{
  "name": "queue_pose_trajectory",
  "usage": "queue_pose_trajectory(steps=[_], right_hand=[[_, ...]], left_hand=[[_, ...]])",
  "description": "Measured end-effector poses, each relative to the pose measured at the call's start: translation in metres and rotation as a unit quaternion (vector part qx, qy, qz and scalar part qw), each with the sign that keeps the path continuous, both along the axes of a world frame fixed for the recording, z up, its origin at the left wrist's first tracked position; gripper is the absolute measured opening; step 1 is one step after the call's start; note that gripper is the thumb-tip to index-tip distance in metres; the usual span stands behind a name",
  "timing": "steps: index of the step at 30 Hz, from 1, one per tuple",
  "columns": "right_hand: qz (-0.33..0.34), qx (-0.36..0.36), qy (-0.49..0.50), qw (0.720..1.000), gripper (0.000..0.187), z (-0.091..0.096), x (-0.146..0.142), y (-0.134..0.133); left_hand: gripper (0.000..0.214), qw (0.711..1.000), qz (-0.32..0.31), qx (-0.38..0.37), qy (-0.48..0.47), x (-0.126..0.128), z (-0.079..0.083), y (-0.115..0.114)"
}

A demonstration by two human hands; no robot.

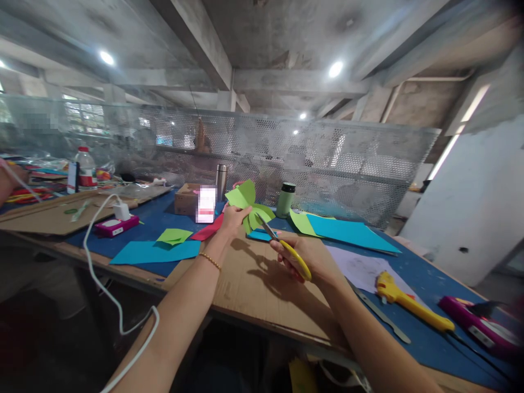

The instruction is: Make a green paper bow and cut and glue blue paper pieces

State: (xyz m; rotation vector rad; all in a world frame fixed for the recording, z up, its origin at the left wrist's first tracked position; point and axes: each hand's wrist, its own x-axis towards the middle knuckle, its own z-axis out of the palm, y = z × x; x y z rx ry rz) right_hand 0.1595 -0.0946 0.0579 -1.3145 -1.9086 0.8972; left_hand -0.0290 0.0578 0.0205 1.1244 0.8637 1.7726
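While the left hand (234, 217) pinches the green paper (244, 194) above the cardboard (241, 273), the right hand (311, 252) grips the scissors (268, 228), blades at the paper's four o'clock. Outward from the paper, a lidded jar (285, 202) stands at three, contents hidden; a flask (221, 181) at ten; a box (186, 200) at nine, its inside unseen; farther out past nine, a red-capped bottle (85, 168), its fill unclear.
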Motion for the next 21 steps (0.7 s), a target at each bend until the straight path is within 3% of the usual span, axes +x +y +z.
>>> queue_pose_trajectory(steps=[9,14,21], right_hand=[[-0.001,-0.032,0.047,0.998,0.051,-0.018,0.007,0.017],[-0.001,0.011,0.017,1.000,0.049,-0.013,0.004,0.012],[-0.015,0.015,-0.012,1.000,0.050,-0.005,-0.001,0.005]], left_hand=[[0.040,0.999,-0.045,-0.006,-0.024,-0.003,-0.001,0.003],[0.044,0.996,-0.072,-0.002,-0.047,0.000,-0.002,0.003],[0.054,0.989,-0.128,0.011,-0.074,0.003,-0.003,0.003]])
